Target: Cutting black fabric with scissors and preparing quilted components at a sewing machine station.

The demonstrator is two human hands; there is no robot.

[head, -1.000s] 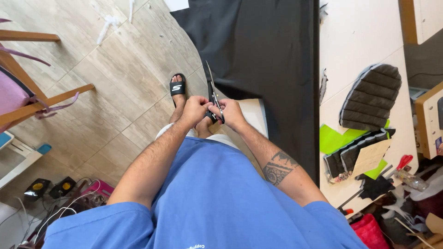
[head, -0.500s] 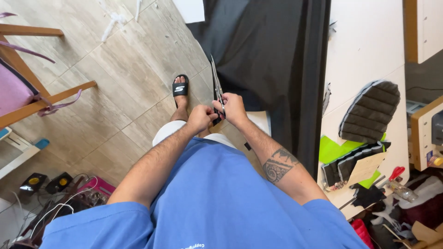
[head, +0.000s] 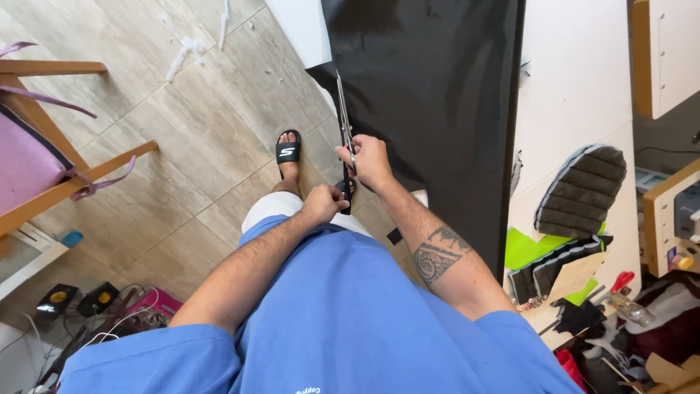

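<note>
Both hands hold long metal scissors (head: 341, 109) in front of my body, blades pointing away from me. My left hand (head: 324, 203) grips the dark handles at the near end. My right hand (head: 370, 162), on a tattooed forearm, pinches the scissors near the pivot. The blades lie along the left edge of a large black sheet (head: 430, 87) that hangs over the side of a white table (head: 576, 87). Whether the blades are apart I cannot tell. My foot in a black sandal (head: 288, 149) stands on the tiled floor below.
On the white table lie a grey ridged shoe sole (head: 580, 190), green sheets (head: 525, 248), dark sole pieces and a red-handled tool (head: 620, 281). A wooden chair with a pink cushion (head: 36, 160) stands at the left. Cables and small devices (head: 80, 306) litter the floor.
My right hand has slid further up the scissors while the left stays at the handles. The scissors now sit against the black sheet's edge, and the view has shifted.
</note>
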